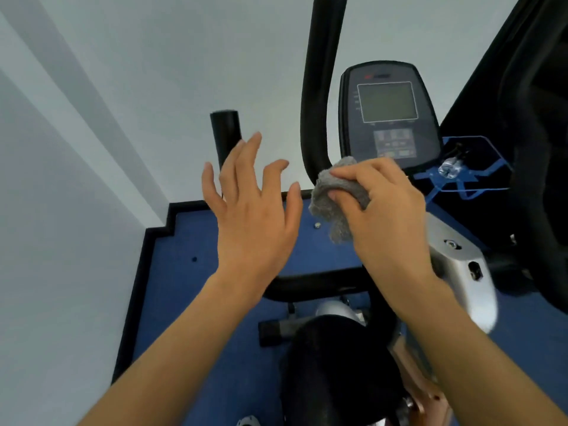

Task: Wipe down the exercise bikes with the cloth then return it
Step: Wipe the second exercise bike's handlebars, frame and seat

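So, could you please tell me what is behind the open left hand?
Behind the left hand stands a short black handlebar grip; only its upper end shows above the fingers. Its lower part and mounting are covered by the hand. Blue floor shows around it.

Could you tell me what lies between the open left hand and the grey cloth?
In the head view, nothing: only blue floor shows between the left hand and the cloth.
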Demonstrator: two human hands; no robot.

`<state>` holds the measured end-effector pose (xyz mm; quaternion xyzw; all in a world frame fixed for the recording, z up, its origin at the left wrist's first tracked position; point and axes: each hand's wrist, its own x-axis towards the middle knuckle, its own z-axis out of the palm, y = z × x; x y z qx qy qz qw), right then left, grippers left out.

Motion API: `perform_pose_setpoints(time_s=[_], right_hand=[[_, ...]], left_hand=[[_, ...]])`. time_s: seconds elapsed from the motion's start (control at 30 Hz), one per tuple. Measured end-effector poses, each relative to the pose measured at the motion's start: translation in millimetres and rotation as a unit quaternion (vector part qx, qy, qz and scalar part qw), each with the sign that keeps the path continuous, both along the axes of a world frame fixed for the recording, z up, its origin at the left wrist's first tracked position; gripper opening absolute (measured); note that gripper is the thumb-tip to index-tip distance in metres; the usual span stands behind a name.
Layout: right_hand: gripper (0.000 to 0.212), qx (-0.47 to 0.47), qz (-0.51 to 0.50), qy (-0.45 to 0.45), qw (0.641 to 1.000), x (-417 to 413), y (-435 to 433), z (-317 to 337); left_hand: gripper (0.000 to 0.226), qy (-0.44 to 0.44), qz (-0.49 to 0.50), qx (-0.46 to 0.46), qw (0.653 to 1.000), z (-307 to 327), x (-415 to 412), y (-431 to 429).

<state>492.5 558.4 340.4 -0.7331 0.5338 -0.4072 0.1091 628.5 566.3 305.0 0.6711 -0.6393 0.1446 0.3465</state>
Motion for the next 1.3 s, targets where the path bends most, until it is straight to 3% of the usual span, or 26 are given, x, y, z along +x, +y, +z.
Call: perform_pose_setpoints(time_s=[0.07, 0.27, 0.47, 0.6, 0.77, 0.97, 1.2, 1.3], right_hand=[[0.023, -0.023, -0.004, 0.014, 1.000, -3.3, 3.6, -6.5], [0.021, -0.023, -0.004, 0.017, 1.000, -9.7, 4.3, -6.4], [0.019, 0.103, -0.084, -0.185, 0.974, -36.9, 76.8, 7.8], [0.020, 0.132, -0.129, -0.232, 0.955, -37.9, 125.0, 8.6], [0.023, 0.143, -0.169, -0.199, 0.955, -20.7, 152.3, -14.3], [0.026, 0.039, -0.193, -0.080, 0.977, -7.3, 156.4, -31.3], [0.015, -0.007, -0.172, -0.062, 0.983, 0.6, 147.2, -36.8], [0.019, 0.022, -0.164, -0.074, 0.984, 2.5, 133.2, -32.7]], left_hand=[[0.034, -0.021, -0.002, -0.006, 1.000, 0.0, 0.9, -3.3], [0.024, 0.022, -0.026, -0.056, 0.998, -1.1, 2.9, 0.5], [0.024, 0.044, -0.066, -0.052, 0.995, -15.6, -1.0, 29.9], [0.027, 0.026, -0.068, -0.047, 0.996, -25.5, -0.4, 35.0], [0.033, 0.031, -0.069, -0.047, 0.996, -29.1, 0.1, 32.2], [0.036, 0.022, -0.052, -0.061, 0.997, -31.0, -3.3, 31.8], [0.037, 0.000, -0.039, -0.072, 0.997, -30.7, -3.5, 31.4], [0.038, -0.001, -0.037, -0.071, 0.997, -31.3, -4.2, 31.2]])
